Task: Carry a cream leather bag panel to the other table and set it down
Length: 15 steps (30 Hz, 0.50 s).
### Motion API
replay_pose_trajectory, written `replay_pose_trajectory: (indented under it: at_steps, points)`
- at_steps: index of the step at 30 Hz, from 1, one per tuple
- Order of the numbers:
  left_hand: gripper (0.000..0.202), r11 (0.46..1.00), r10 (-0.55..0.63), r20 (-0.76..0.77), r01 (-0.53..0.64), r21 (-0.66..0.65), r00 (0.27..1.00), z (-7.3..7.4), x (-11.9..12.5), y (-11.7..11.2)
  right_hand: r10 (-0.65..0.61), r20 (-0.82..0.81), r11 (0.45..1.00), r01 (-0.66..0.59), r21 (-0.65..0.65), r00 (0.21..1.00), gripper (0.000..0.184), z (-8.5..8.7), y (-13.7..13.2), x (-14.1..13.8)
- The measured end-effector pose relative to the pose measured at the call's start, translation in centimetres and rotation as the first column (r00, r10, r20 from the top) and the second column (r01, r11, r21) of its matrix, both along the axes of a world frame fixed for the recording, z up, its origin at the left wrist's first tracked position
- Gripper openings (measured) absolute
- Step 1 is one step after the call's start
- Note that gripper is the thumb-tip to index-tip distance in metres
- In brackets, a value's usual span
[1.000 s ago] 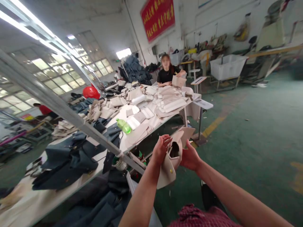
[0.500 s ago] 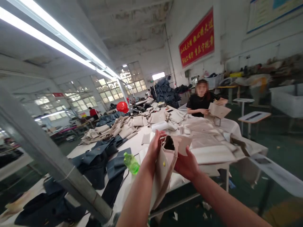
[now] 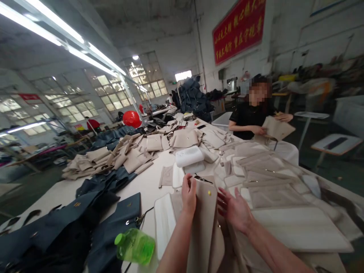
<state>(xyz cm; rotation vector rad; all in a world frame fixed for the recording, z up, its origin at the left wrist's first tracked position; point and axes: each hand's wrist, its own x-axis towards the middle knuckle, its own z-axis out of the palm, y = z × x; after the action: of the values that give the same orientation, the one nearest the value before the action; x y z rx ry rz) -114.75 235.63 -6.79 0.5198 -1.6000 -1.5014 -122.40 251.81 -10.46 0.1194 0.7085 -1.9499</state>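
My left hand grips the upper left edge of a beige leather bag piece with a small gold stud, holding it over the white worktable. My right hand is just right of the piece with its fingers spread apart, touching its right edge or hovering beside it. Flat beige panels lie under and beside both hands.
A green plastic bottle lies near the table's front. Dark navy bag parts cover the left. Beige pieces and white foam rolls fill the middle. A person in black handles a beige panel at the far side.
The view moved over the table. The beige piece, held up open between both hands, is now lower and flat; my right hand has let go and spread its fingers.
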Motion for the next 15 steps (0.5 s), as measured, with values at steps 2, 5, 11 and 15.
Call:
replay_pose_trajectory:
  at_steps: [2, 5, 11, 15]
  points:
    - [0.040, 0.999, -0.027, 0.055, 0.028, -0.016, 0.998, -0.2, 0.2, -1.1, -0.019, -0.121, 1.000, 0.020, 0.011, 0.992, 0.053, 0.0, -0.7, -1.0]
    - [0.059, 0.995, -0.058, 0.171, 0.071, -0.070, 0.984, 0.1, 0.9, -2.2, -0.025, -0.385, 0.995, 0.060, 0.080, 0.923, 0.063, 0.2, -1.8, -2.2]
    - [0.072, 0.978, -0.077, 0.253, 0.123, -0.170, 0.964, 1.2, 3.9, -3.0, 0.098, -0.667, 0.980, 0.044, 0.193, 0.738, 0.063, 0.8, -5.0, -2.5]
    - [0.063, 0.976, -0.033, 0.274, 0.090, -0.201, 0.961, 0.9, 6.3, -3.1, 0.184, -0.749, 0.977, -0.033, 0.211, 0.636, 0.061, 0.8, -6.8, -1.8]
